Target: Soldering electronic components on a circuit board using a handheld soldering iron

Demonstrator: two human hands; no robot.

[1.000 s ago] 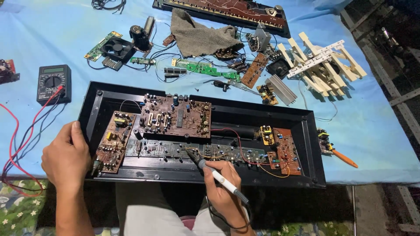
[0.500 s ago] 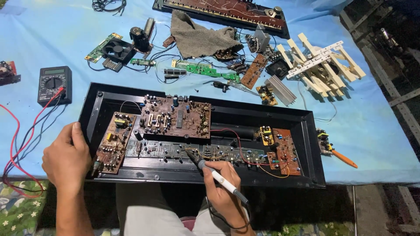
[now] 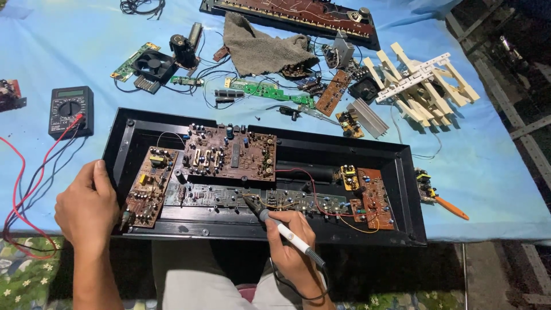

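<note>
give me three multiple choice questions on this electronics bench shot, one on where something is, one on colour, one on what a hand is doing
1. Where does the multimeter lie?
A. left of the black case
B. inside the case
C. on the grey cloth

2. What colour is the table cover?
A. red
B. light blue
C. yellow

3. What is the right hand doing?
A. resting flat and empty
B. lifting the fan
C. holding a soldering iron with its tip at the long board

Answers:
1 A, it sits on the cover beyond the case's left end.
2 B, blue shows all round the case.
3 C, the fingers wrap the iron's handle; the left hand grips the case's left edge.
</note>
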